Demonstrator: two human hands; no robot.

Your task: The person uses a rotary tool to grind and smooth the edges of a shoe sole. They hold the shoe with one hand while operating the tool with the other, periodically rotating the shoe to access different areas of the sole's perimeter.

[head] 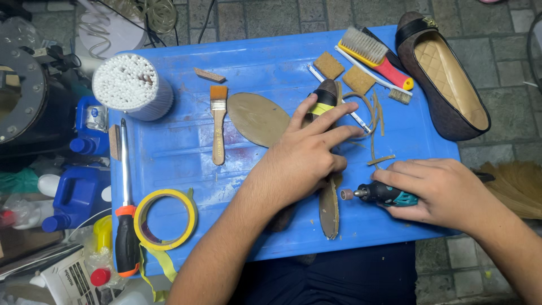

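so the right hand point(432, 192) is gripping a little rotary tool point(384, 194) pointing left, its tip just beside the shoe sole point(329, 209), which runs lengthwise away from the body, pinned under the flat, spread-fingered left hand point(307, 155).
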